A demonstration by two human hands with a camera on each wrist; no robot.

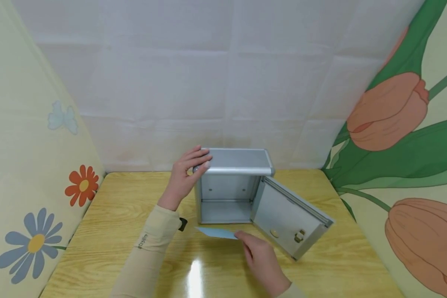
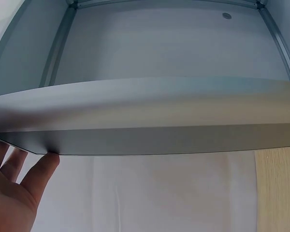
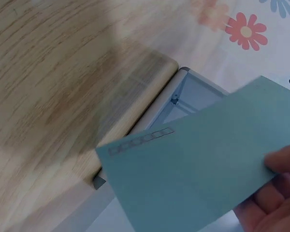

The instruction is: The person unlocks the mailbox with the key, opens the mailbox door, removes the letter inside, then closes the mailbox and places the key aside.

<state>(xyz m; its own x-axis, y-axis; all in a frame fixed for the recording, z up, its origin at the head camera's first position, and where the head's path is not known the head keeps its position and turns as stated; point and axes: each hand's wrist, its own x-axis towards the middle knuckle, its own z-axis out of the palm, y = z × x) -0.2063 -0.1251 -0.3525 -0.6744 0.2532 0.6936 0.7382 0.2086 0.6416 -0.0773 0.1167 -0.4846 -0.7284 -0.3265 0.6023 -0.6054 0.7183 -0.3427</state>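
Observation:
A light blue envelope (image 1: 217,233) with a row of small printed boxes in one corner is pinched by my right hand (image 1: 260,256). It is held nearly flat in front of a silver metal mailbox (image 1: 240,159), which stands with its front open. My left hand (image 1: 184,176) rests on the mailbox's top left corner, fingers reaching over the top. In the left wrist view, the thumb (image 2: 42,176) touches the edge of the box. The right wrist view shows the envelope's face (image 3: 193,169) overlapping part of the mailbox opening.
The mailbox door (image 1: 283,217) hangs open to the right, with a lock (image 1: 299,236) on its inner side. A wood-grain table (image 1: 134,198) lies under everything. White cloth (image 1: 164,91) covers the back, with flower-printed panels at both sides.

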